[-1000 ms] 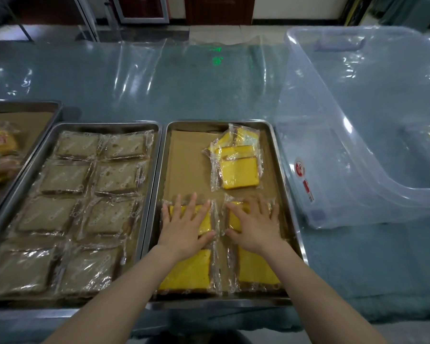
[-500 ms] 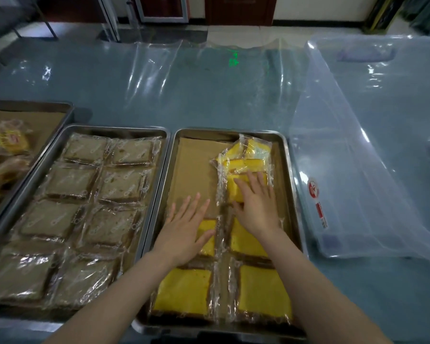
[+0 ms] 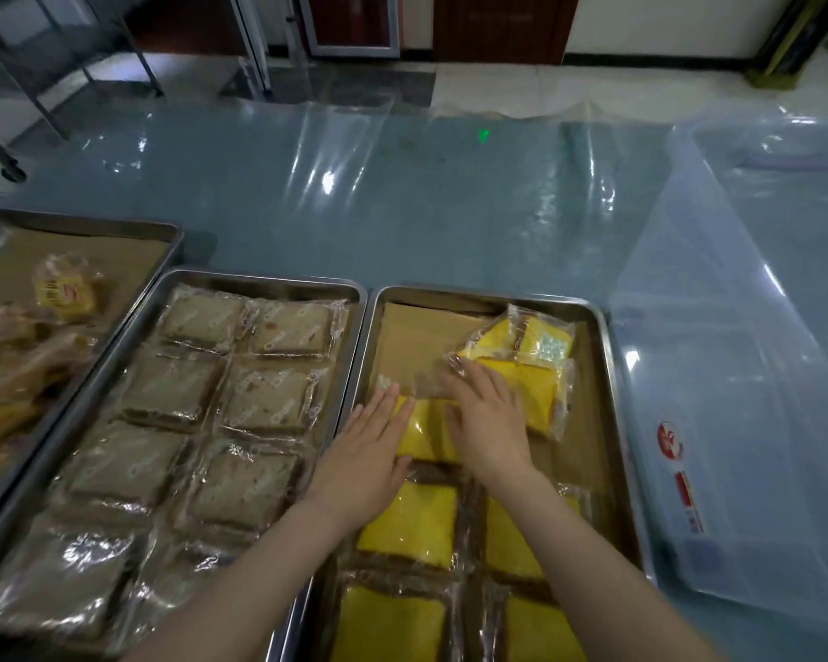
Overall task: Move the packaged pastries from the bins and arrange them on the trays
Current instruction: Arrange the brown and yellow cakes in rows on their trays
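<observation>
A steel tray lined with brown paper holds yellow packaged cakes. Several lie flat in two columns at its near end. One yellow cake pack lies between my hands on the left column. My left hand rests flat on its left side, fingers straight. My right hand presses flat on its right side and on the clear wrapper edge. A loose pile of yellow packs sits at the tray's far right, touching my right hand.
A second tray on the left is filled with brown packaged cakes. A third tray at far left holds mixed wrapped pastries. A clear plastic bin stands to the right. Plastic sheeting covers the table.
My right hand has slid a yellow pack from the far pile leftward and down onto the left column. My left hand moved up to meet it. The camera shifted closer.
</observation>
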{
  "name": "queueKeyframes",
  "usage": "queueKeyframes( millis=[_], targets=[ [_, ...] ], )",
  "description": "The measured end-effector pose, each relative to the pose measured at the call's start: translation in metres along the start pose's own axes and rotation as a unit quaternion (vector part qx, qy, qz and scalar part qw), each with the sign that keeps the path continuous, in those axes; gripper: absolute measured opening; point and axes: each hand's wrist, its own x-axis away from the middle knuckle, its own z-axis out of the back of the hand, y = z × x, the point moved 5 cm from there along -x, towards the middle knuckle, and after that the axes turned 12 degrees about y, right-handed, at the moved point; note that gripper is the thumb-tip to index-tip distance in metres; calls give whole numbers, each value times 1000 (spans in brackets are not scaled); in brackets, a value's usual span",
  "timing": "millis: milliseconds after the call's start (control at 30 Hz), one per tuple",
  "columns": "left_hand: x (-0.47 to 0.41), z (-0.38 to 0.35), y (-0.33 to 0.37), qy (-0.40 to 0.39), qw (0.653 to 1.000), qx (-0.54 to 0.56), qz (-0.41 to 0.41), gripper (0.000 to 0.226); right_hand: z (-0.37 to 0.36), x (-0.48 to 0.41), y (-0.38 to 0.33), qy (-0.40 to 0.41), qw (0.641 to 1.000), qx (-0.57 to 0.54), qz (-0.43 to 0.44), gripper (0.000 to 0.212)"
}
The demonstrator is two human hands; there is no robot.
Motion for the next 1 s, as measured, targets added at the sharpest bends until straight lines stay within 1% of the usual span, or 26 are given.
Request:
queueKeyframes(
  millis=[67, 167, 233, 300, 333, 400, 433, 500, 567, 633, 667, 700, 833, 867, 933, 1000],
  targets=[
    [-8, -9, 8, -18, 1000, 2, -7, 66, 4, 5, 27, -7, 1000, 20, -16, 44],
    [-15, -30, 19, -68, 998, 7, 8, 64, 12, 22, 54, -11, 999, 28, -35, 47],
    [-16, -42, 23, -91, 996, -19, 7, 66, 14, 37, 68, -41, 996, 55, -55, 52],
    [-14, -49, 22, -91, 995, -48, 1, 68, 12, 51, 71, -74, 991, 101, -41, 57],
    [-13, -51, 21, -89, 995, -53, 0, 68, 12, 56, 69, -86, 990, 105, -28, 58],
    [-13, -53, 19, -86, 995, -54, -2, 68, 12, 60, 60, -99, 992, 73, -20, 60],
    [-12, -53, 18, -85, 995, -53, -2, 69, 13, 59, 58, -91, 994, 56, -27, 60],
    [-12, -53, 19, -83, 995, -54, -3, 70, 16, 55, 61, -68, 994, 61, -60, 60],
    [-11, -54, 19, -83, 995, -53, -1, 70, 15, 55, 65, -91, 989, 81, -86, 63],
    [-10, -52, 18, -83, 995, -51, 4, 72, 13, 56, 65, -127, 985, 79, -89, 67],
    [-9, -52, 18, -82, 995, -50, 6, 72, 14, 55, 64, -132, 984, 76, -89, 67],
    [-9, -51, 19, -81, 995, -49, 9, 73, 17, 53, 62, -122, 986, 71, -92, 67],
    [-16, -39, 17, -58, 997, -45, 6, 74, 33, 17, 52, -2, 994, 39, -104, 52],
    [-19, -35, 16, -51, 998, -47, 5, 73, 34, 3, 49, 17, 993, 32, -109, 48],
    [-25, -26, 11, -33, 998, -52, 10, 72, 27, -27, 45, 15, 991, 46, -123, 46],
    [-34, -16, 1, -4, 998, -53, 18, 71, 11, -52, 39, -33, 986, 89, -140, 53]
  ],
)
